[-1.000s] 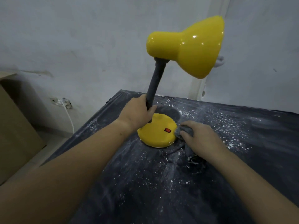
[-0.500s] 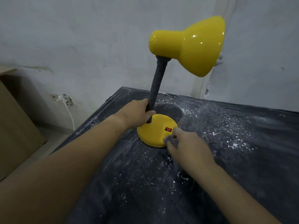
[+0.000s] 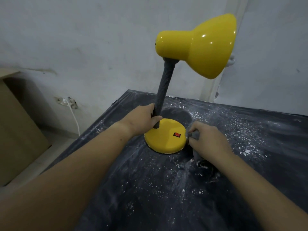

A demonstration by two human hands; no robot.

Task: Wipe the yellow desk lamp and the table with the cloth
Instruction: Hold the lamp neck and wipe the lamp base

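Observation:
The yellow desk lamp stands upright on the dark table, its round base carrying a red switch. My left hand is wrapped around the bottom of the grey flexible neck, just above the base. My right hand presses a small grey cloth against the right edge of the base. Most of the cloth is hidden under my fingers.
White powder and flakes are scattered over the table, thickest to the right of the lamp. A wall socket with a white cable sits on the wall at left. A brown cardboard box stands on the floor at far left.
My right hand with the cloth slid from the base's front edge round to its right edge. My left hand kept its hold on the neck.

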